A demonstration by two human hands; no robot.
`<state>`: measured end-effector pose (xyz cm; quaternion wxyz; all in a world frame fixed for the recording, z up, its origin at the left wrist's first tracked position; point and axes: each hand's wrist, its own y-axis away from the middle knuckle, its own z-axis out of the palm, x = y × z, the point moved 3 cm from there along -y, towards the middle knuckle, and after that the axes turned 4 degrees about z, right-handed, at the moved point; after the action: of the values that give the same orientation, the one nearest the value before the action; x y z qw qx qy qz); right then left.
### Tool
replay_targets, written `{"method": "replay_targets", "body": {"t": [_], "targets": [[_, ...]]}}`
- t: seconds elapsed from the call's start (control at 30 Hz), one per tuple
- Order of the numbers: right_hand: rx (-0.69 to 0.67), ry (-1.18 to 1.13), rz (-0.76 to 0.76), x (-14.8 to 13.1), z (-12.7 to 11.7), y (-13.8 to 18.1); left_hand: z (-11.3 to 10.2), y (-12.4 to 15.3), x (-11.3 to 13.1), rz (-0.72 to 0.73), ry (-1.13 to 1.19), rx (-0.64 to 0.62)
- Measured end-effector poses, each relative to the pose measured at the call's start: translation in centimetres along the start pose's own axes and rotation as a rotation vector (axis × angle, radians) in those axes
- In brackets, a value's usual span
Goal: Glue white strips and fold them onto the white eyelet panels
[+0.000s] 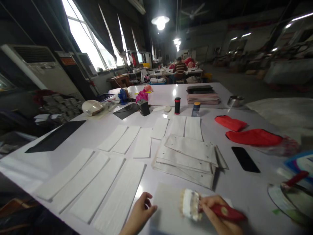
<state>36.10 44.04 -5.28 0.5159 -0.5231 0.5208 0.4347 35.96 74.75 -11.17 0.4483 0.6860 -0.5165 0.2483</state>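
My right hand (217, 213) is wrapped round the red handle of a wide paint brush (192, 204). Its bristles point left, over a pale flat sheet (166, 195) on the table near me; whether they touch it I cannot tell. My left hand (141, 210) rests by the sheet's left edge, fingers loosely curled, thumb apart, holding nothing. Just beyond lies a loose stack of off-white pieces (186, 156) with small dark holes or studs. Left of my hands, white strips (97, 189) lie in slanted rows, with more strips (144, 142) behind them.
At the right stand an open can (281, 199) with a red-handled tool across it, a black phone (245, 159) and red cloth pieces (254, 137). Farther back are a dark bottle (177, 106), a yellow-capped jar (196, 109) and stacked sheets (202, 98). A person (180, 67) sits beyond.
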Motion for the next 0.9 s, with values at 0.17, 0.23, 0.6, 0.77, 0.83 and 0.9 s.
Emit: {"method": "replay_targets", "body": {"t": [0.17, 0.23, 0.6, 0.77, 0.83, 0.9], "targets": [[-0.182, -0.089, -0.047, 0.0, 10.3, 0.1, 2.0, 0.2, -2.8, -0.059, 0.131, 0.017], [-0.203, -0.025, -0.051, 1.4, 11.0, 0.1, 2.2, -0.2, -3.9, -0.084, 0.206, 0.042], [0.379, 0.732, -0.232, 2.6, -15.6, 3.7, 2.9, -0.5, -4.1, -0.14, 0.368, 0.045], [0.414, 0.398, -0.459, -3.7, -5.7, 5.7, 2.3, -0.5, -4.4, -0.159, 0.353, -0.026], [0.175, 0.213, -0.41, -3.7, 1.3, 6.1, 2.5, -0.5, -4.5, -0.18, 0.406, -0.065], [-0.002, 0.088, -0.259, -2.0, 6.9, 6.3, 2.8, -0.5, -4.7, -0.192, 0.468, -0.095]]}}
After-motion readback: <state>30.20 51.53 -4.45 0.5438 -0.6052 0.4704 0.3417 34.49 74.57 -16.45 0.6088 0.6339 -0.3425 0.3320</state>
